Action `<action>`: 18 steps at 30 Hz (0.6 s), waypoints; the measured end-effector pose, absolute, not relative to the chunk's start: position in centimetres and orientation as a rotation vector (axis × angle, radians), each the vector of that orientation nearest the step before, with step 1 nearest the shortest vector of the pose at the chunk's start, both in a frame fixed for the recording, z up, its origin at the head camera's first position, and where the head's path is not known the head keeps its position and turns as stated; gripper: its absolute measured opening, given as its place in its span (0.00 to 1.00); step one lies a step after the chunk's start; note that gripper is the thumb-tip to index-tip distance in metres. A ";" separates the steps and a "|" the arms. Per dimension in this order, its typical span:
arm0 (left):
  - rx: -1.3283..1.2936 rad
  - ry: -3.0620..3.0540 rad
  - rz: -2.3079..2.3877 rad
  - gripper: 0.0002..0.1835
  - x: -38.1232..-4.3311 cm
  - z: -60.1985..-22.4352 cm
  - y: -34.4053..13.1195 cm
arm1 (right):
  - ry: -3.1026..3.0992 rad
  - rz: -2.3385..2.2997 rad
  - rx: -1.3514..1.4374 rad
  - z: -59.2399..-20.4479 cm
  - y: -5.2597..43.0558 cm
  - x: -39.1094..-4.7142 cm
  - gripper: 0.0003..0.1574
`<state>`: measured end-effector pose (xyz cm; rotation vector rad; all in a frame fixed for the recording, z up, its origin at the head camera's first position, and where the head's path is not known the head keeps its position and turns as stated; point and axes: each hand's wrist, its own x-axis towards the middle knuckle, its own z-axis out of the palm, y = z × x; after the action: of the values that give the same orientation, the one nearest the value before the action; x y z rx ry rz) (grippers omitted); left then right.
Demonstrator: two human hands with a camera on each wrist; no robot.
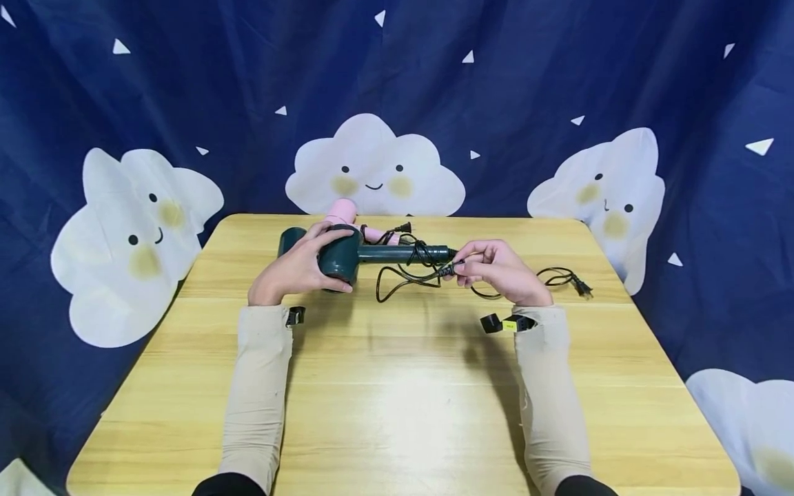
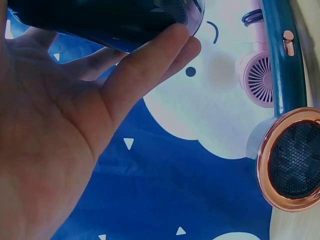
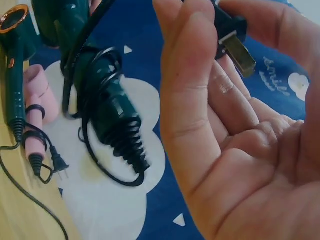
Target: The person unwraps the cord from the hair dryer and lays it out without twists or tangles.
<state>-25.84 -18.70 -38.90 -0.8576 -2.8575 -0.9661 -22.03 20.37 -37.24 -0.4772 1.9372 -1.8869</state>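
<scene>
A dark green hair dryer [image 1: 339, 256] is held above the table, its handle pointing right. My left hand [image 1: 296, 265] grips its head from the left, thumb below and fingers on top. A black cord [image 3: 80, 107] loops around the handle of this dryer. My right hand [image 1: 499, 269] pinches the cord's plug [image 3: 235, 47] between thumb and fingers, just beyond the handle's end; a metal prong shows in the right wrist view. In the left wrist view, the held dryer's body fills the top edge and part of its shape is cut off.
A second dark green hair dryer [image 2: 285, 60] with a copper-coloured rim lies behind on the wooden table [image 1: 397, 413]. Beside it is a pink hair dryer [image 3: 40, 100] with its cord wrapped. Another black plug [image 1: 582, 287] lies on the right. A blue cloud-patterned curtain [image 1: 496, 103] hangs behind.
</scene>
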 end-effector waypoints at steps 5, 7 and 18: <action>-0.846 -2.845 -0.983 0.56 -25.8 -38.7 -18.9 | 1.916 -1.830 -0.457 -38.2 20.8 -22.9 0.06; -0.839 -2.842 -0.988 0.56 -25.8 -38.6 -18.9 | 1.887 -1.840 -0.456 -38.7 21.0 -23.2 0.06; -0.826 -2.846 -1.014 0.55 -25.5 -38.3 -19.1 | 1.741 -1.889 -0.444 -40.9 21.7 -24.3 0.05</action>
<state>-25.48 -19.13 -38.29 -0.8262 -2.8458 -1.0136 -24.31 21.72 -40.92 -0.4436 1.7411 -1.8894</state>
